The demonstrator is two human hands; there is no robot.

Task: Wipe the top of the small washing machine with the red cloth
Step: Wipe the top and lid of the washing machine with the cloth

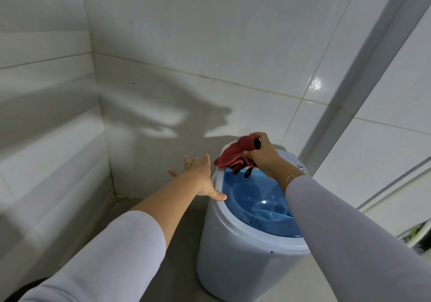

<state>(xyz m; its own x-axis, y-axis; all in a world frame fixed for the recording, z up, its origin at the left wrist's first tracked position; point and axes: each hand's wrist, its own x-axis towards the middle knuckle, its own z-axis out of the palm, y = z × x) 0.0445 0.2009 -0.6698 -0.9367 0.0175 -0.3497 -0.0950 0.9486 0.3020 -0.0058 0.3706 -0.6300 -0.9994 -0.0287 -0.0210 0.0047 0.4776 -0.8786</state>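
A small white round washing machine [235, 257] with a see-through blue lid [251, 199] stands on the floor in a tiled corner. My right hand [262, 153] grips a crumpled red cloth [233, 156] at the far rim of the lid; the cloth hangs partly over the left edge. Something black shows between my fingers and below the cloth. My left hand [200, 173] is spread open left of the machine, its thumb resting on the white rim.
White tiled walls [186, 56] close the corner behind and to the left. A white door frame [363, 80] runs diagonally at the right. Grey floor [182, 243] lies left of the machine. A control knob [300, 167] sits at the machine's back right.
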